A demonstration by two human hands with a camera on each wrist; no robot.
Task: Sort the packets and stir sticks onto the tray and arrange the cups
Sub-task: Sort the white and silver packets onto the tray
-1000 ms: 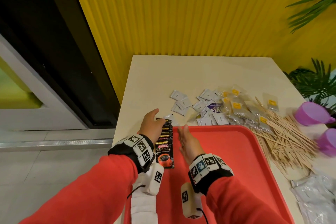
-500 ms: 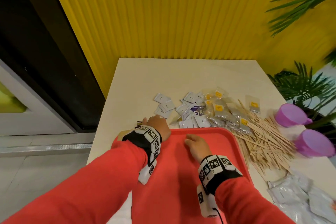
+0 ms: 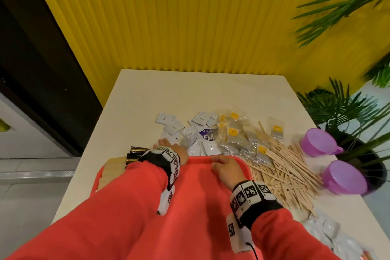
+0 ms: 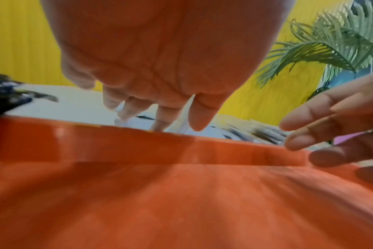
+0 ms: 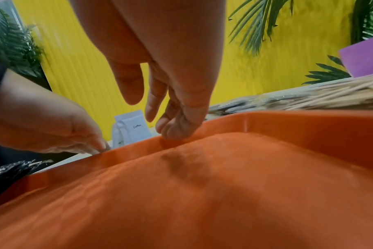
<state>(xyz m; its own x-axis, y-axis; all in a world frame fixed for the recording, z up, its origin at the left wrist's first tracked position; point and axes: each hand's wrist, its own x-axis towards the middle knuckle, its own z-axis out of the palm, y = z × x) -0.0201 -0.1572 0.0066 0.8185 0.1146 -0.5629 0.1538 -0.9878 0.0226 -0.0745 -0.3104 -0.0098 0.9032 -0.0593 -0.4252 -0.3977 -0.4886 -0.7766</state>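
Note:
The red tray [image 3: 200,159] lies at the table's near edge. My left hand [image 3: 166,146] reaches over its far rim, straight fingers [image 4: 162,116] touching the white packets [image 3: 191,133] just beyond. My right hand [image 3: 221,162] is relaxed and holds nothing; its fingertips [image 5: 170,134] rest against the inside of the far rim. Black and gold packets [image 3: 135,153] lie at the tray's far left corner. Clear packets with yellow labels [image 3: 234,134], a heap of wooden stir sticks [image 3: 285,167] and two purple cups [image 3: 318,142] [image 3: 344,177] sit to the right.
A pile of silvery packets [image 3: 329,232] lies at the table's near right corner. Brown paper [image 3: 114,167] sits at the tray's left side. A yellow ribbed wall [image 3: 190,17] backs the table, and potted palms [image 3: 341,110] crowd the right edge by the cups.
My left hand left the black and gold packets and reached forward past the tray's far rim to the white packets. My right hand slid forward to the far rim.

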